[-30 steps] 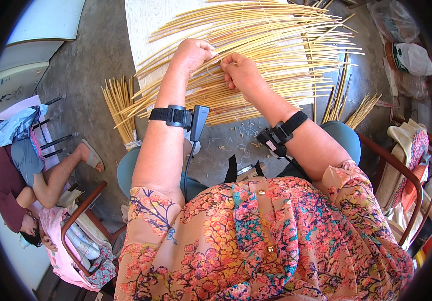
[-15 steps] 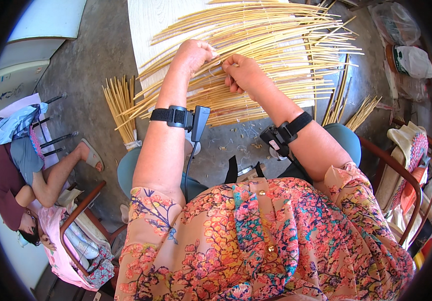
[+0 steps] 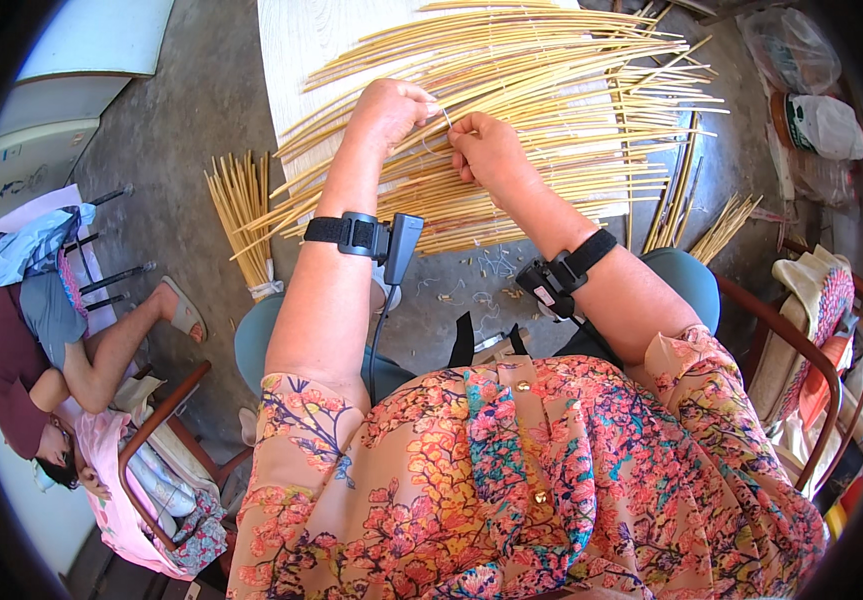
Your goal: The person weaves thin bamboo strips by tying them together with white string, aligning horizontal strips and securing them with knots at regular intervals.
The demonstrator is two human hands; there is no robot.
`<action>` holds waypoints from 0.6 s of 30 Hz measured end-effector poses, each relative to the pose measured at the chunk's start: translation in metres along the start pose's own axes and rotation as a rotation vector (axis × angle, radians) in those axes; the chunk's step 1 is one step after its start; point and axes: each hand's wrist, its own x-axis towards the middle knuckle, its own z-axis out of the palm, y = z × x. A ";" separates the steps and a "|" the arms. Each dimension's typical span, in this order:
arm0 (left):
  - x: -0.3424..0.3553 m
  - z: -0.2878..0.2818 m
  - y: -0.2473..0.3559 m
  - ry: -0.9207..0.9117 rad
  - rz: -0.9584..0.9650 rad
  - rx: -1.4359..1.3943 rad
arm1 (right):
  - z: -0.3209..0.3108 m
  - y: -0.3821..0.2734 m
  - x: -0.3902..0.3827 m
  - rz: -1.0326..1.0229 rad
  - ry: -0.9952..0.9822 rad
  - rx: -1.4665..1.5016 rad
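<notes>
Long thin yellow reed sticks (image 3: pixel 511 72) lie side by side in rows on a white wood-grain board (image 3: pixel 296 40), tied across by thin white string. Over the middle of them, my left hand (image 3: pixel 389 112) has its thumb and fingers pinched on a thin white string (image 3: pixel 447 118). A short way to the right, my right hand (image 3: pixel 489 152) pinches the same string, its other fingers curled in. A short length of string shows between the two sets of fingertips. The hands hide some of the sticks beneath them.
A tied bundle of sticks (image 3: pixel 238 215) stands left of the board, another bundle (image 3: pixel 726 225) to the right. String scraps (image 3: pixel 491 265) litter the grey floor. Wooden chair arms (image 3: pixel 786 335) flank me. A person (image 3: pixel 26 365) sits at far left. Plastic bags (image 3: pixel 821 125) lie at far right.
My right hand has shifted slightly, and the string now shows stretched between both hands' fingertips. My left hand has stayed nearly in place, and the sticks look unchanged.
</notes>
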 end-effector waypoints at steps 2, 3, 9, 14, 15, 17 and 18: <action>-0.003 0.002 0.003 0.002 0.016 0.035 | 0.000 0.003 0.001 -0.028 0.040 0.030; -0.004 0.002 0.006 0.006 0.032 0.071 | 0.001 0.005 0.002 -0.028 0.040 0.029; -0.005 0.000 0.006 0.026 0.028 0.122 | 0.003 0.006 0.001 -0.048 0.050 0.053; -0.007 0.001 0.011 0.029 0.002 0.137 | 0.002 0.006 0.002 -0.057 0.042 0.044; -0.008 0.001 0.011 0.029 -0.004 0.131 | 0.002 0.005 0.002 -0.057 0.041 0.044; -0.008 0.002 0.011 0.040 -0.011 0.128 | 0.003 0.003 0.000 -0.049 0.039 0.042; -0.008 0.002 0.011 0.050 -0.016 0.123 | 0.003 0.003 0.000 -0.049 0.039 0.042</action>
